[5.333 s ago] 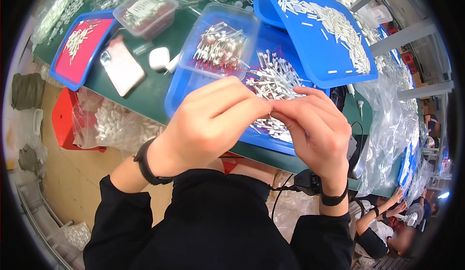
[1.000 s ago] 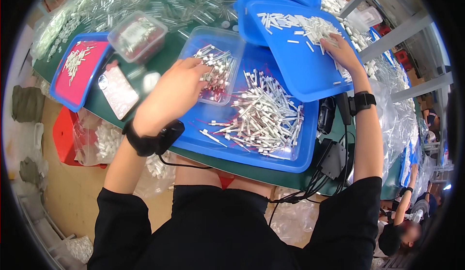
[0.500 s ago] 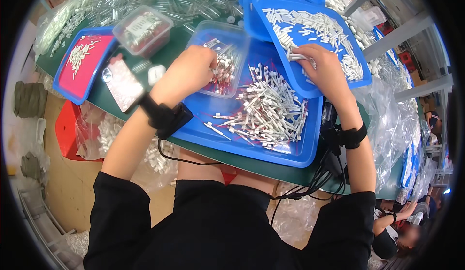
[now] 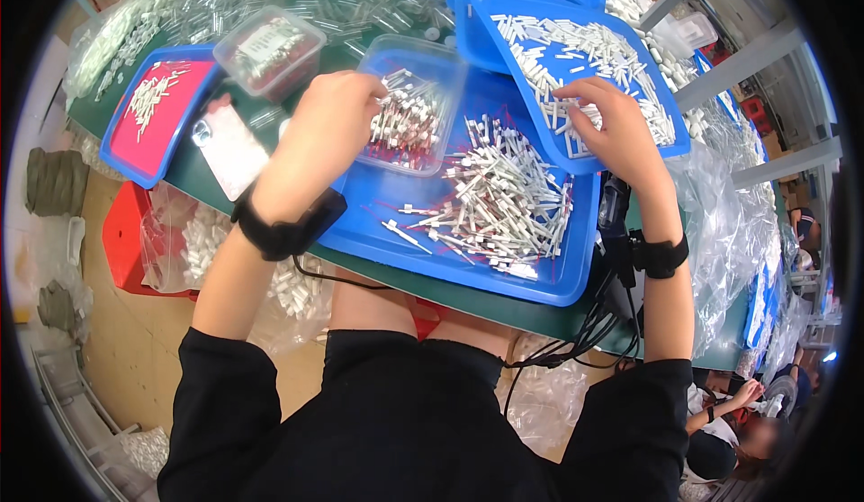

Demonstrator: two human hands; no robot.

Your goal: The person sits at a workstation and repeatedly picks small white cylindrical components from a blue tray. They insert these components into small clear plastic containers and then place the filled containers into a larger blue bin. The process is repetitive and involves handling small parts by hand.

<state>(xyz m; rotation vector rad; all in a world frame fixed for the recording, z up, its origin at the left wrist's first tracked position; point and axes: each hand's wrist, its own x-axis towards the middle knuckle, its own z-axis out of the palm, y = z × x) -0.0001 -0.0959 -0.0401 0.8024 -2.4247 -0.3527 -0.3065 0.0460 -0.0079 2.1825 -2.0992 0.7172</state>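
Observation:
My left hand is bent at the left rim of a clear plastic container, its fingers curled together; what they hold, if anything, is hidden. Short white pieces with red wires fill that container. It sits in a large blue tray, beside a heap of slim white parts with red wires. My right hand is over a second blue tray, with thumb and forefinger apart above short white tubes.
To the left are a phone, a lidded clear box and a small blue tray with a pink bottom. Loose clear tubes cover the far table. Black cables hang near my right forearm. Another person is at lower right.
My left hand has drawn back left from over the container to its rim. My right hand has shifted slightly right, and its thumb and forefinger have parted.

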